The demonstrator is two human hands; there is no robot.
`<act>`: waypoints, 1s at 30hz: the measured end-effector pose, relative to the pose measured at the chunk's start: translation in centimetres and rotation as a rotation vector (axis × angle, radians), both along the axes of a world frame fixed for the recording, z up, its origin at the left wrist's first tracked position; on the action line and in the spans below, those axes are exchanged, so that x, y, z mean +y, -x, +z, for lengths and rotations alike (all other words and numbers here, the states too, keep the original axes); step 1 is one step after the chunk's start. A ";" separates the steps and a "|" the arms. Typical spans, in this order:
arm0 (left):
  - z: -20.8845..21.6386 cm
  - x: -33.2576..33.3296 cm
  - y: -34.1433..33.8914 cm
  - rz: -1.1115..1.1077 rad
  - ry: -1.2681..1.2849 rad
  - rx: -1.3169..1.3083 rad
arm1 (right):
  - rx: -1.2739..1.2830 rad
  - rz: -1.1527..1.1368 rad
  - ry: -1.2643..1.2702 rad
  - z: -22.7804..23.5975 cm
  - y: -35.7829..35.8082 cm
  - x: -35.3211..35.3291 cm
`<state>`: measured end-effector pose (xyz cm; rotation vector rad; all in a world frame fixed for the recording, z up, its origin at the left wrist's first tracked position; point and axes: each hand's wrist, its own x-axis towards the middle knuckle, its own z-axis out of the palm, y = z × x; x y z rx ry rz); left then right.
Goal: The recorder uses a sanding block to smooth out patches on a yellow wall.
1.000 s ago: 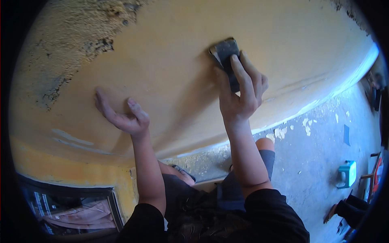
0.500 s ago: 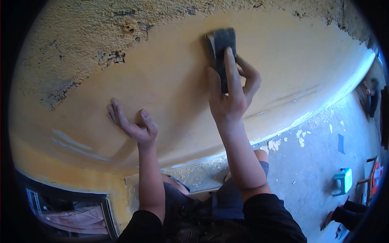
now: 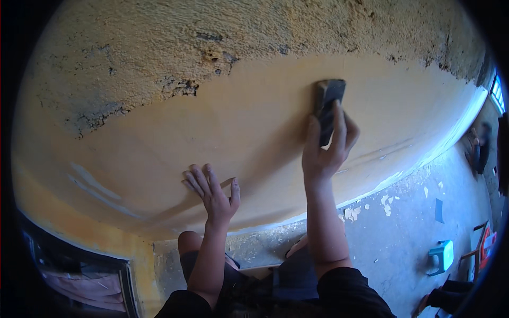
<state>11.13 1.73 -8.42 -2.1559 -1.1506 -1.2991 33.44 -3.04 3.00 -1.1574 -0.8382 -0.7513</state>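
Presently: one dark block, two bare hands, one wall in two finishes

Head view. Wall [image 3: 254, 122]: one, yellow-ochre; smooth below, with pale streaks at lower left; above, one rough band [image 3: 318, 26] with dark broken pits along its edge. Floor [image 3: 382, 249]: grey, with pale flakes [image 3: 351, 213] near the wall's foot. Window [image 3: 74, 291]: one, dark-framed, lower left, pinkish cloth showing in it. Stool [image 3: 446, 257]: one, turquoise. Chair-like piece [image 3: 484, 248]: one, red and brown, beside the stool. Dark rectangle [image 3: 439, 211]: one, flat on the floor.

Block [image 3: 325, 112]: one, oblong, against the smooth wall just under the rough band. Hands: two. Right hand [image 3: 328, 151]: thumb and fingers closed about the block. Left hand [image 3: 214, 193]: fingers spread, holding nothing, lower and left of the block; wall contact cannot be told.
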 end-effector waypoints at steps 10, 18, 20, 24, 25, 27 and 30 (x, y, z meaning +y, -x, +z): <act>-1.9 -3.8 -2.2 0.009 0.325 0.191 | 0.005 -0.046 0.180 -14.7 1.2 -1.1; -1.9 -3.5 -1.9 0.052 0.305 0.187 | -0.071 0.001 -0.045 2.5 0.9 1.3; -2.5 -3.8 -1.7 0.077 0.293 0.278 | -0.088 -0.026 -0.025 -1.6 1.6 1.0; -3.8 -5.4 -0.6 0.028 0.354 0.322 | -0.052 0.023 0.161 -10.6 4.9 -0.8; -3.7 -4.5 -1.3 0.025 0.337 0.311 | -0.072 0.033 0.134 -9.6 3.7 0.8; -4.7 -5.4 -0.3 0.003 0.382 0.348 | -0.056 -0.009 0.025 -6.0 3.7 0.7; -4.5 -4.7 0.2 0.005 0.389 0.323 | -0.085 -0.027 0.026 1.0 4.7 1.1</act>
